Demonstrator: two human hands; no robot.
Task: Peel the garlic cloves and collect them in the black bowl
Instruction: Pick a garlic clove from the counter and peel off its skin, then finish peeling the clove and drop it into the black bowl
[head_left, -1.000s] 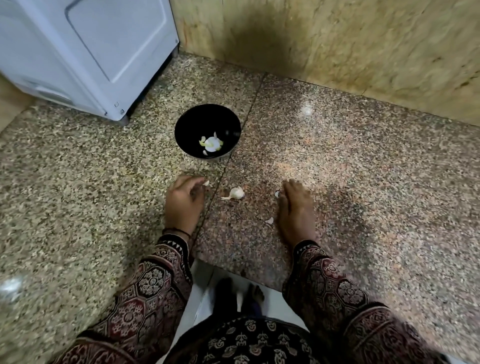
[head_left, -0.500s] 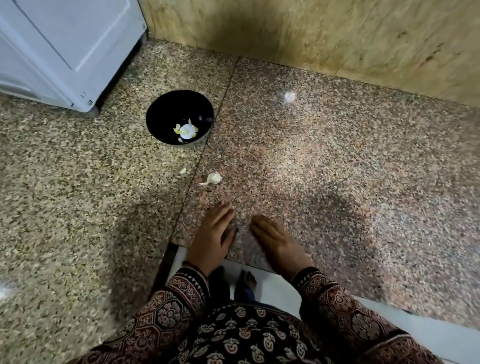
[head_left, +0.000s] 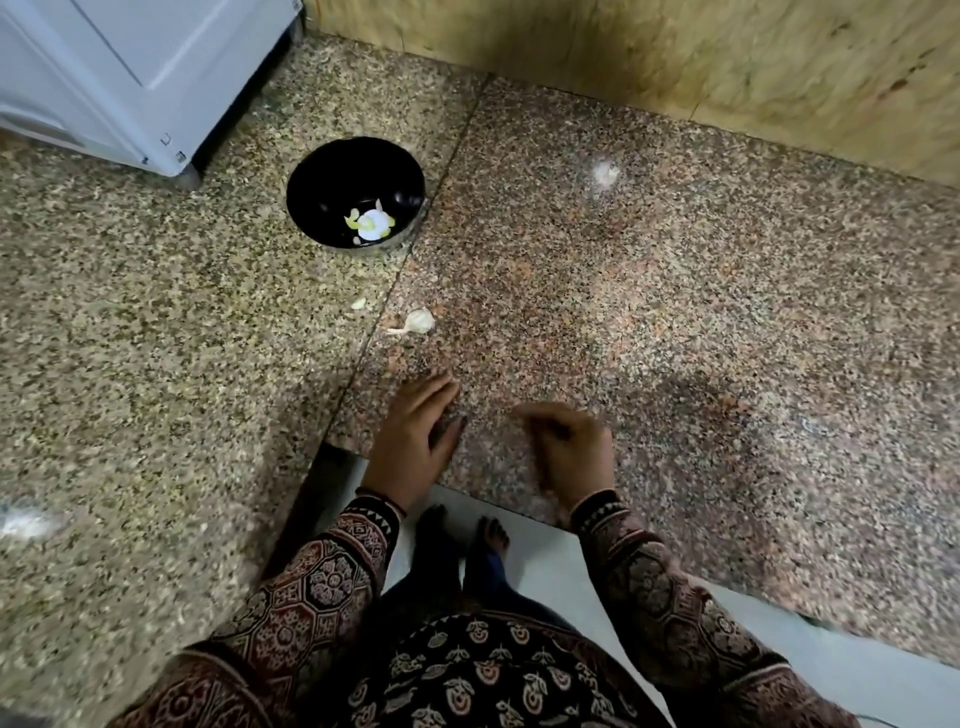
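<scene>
1. The bowl (head_left: 317, 171) sits on the counter (head_left: 675, 312) toward its far left, just in front of a white appliance (head_left: 130, 67) and just left of the seam (head_left: 452, 156) between the two slabs. It is probably parked there to stay within reach while leaving the working patch free.
2. Peeled garlic (head_left: 371, 226) lies at the bottom of the bowl, so part of the job looks done.
3. One clove (head_left: 420, 322), skin and tail on, lies just right of the seam, between the bowl and the hands. It looks like the next one to peel.
4. A small pale scrap (head_left: 358, 304) lies just left of the seam, near the clove. I cannot tell whether it is skin or garlic.
5. The left hand (head_left: 415, 436) lies palm down at the counter's near edge, fingers straight and holding nothing, as if bracing.
6. The right hand (head_left: 571, 452) is beside it at the same edge. It is blurred, so I cannot tell whether the fingers are curled round anything.
7. Both hands are well short of the clove, and reaching forward for it is likely next.
</scene>
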